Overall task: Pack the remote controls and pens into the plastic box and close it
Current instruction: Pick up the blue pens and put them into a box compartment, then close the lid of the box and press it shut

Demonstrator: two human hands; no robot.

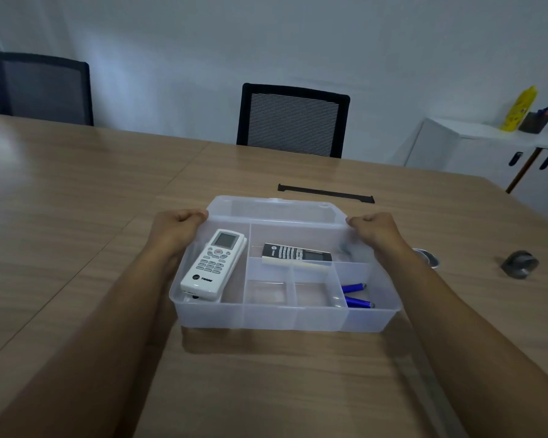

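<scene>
A clear plastic box with dividers sits on the wooden table in front of me. Its hinged lid stands raised at the far side. A white remote control lies in the long left compartment. A black remote control rests in the upper middle compartment. Two blue pens lie in the right front compartment. My left hand grips the lid's left corner. My right hand grips the lid's right corner.
A black strip lies on the table beyond the box. To the right are a small metal dish and a dark tape roll. Two black chairs stand across the table. A white cabinet is at far right.
</scene>
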